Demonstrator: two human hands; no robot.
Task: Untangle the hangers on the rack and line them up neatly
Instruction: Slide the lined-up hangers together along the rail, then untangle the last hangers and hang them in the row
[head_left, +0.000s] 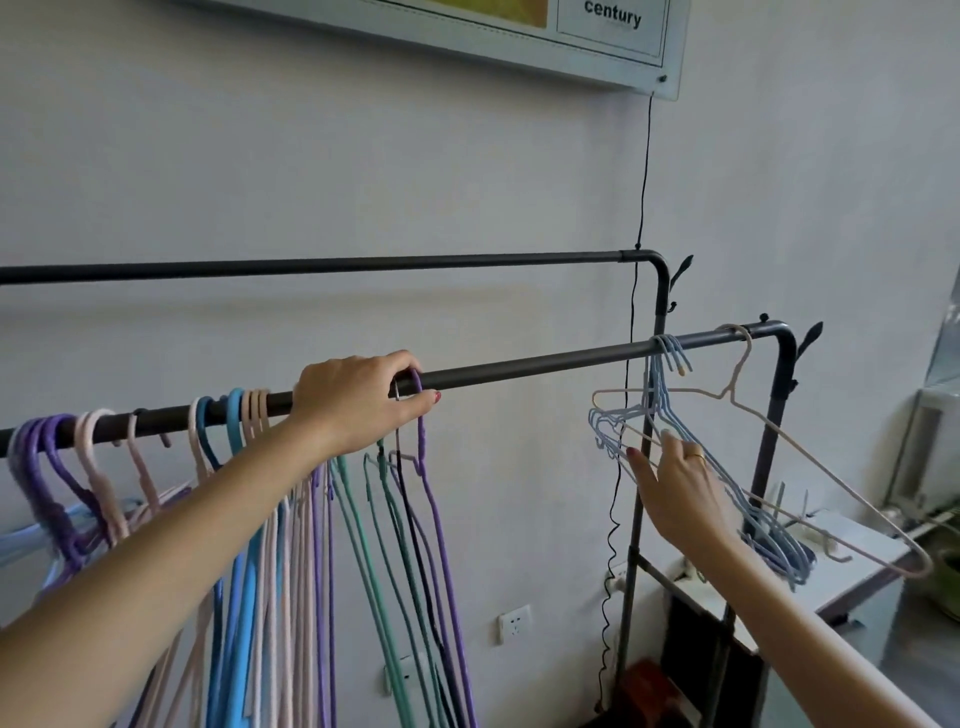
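A purple hanger (431, 499) is hung by its hook on the near rail (545, 367) of a dark clothes rack, at the right edge of a dense bunch of hangers (291, 545) in purple, pink, blue, white and green that is crowded along the left part of that rail. The hook of the purple hanger is pinched by the left hand (358, 402), the fingers being curled over the rail from behind and the thumb pressed up from the front. Further right on the same rail, well apart from the bunch, a small group of light blue hangers (670, 415) is hung close together, and just beyond them a single beige hanger (810, 457) is hooked near the rail's bent end. The lower wires of the blue hangers are touched by the right hand (675, 493), whose fingers are held fairly straight and slightly spread; a ring (696, 458) is worn on one finger. Whether a wire is actually gripped cannot be told. A second, far rail (322, 265) is seen behind, close to the pale wall (363, 156). A thin black cord (641, 171) is hung down the wall from a framed board (613, 47), and a white socket (514, 623) is fixed low on the wall.
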